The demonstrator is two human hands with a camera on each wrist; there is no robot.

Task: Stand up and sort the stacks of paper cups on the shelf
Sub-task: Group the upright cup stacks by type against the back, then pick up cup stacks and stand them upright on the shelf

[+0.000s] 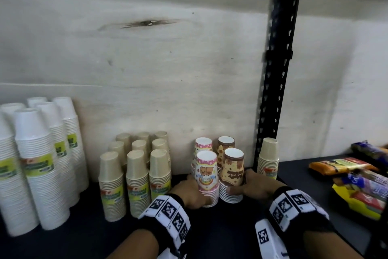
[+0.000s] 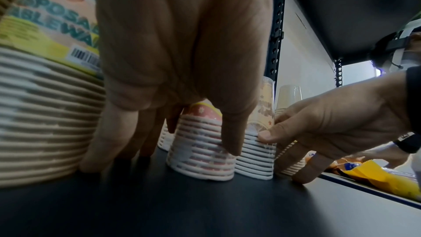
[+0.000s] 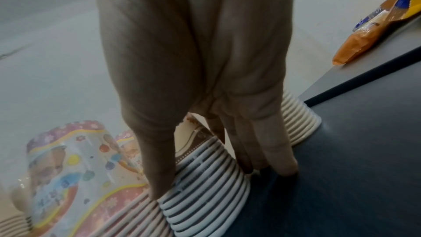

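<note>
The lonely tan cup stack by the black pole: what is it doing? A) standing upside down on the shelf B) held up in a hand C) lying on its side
A: the tan cup stack stands bottom-up on the shelf, right of the black pole, with no hand on it.

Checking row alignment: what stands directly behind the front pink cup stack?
Behind the front pink cup stack stands a second pink cup stack; only its top shows, its lower part is covered. The left hand holds the front one.
</note>
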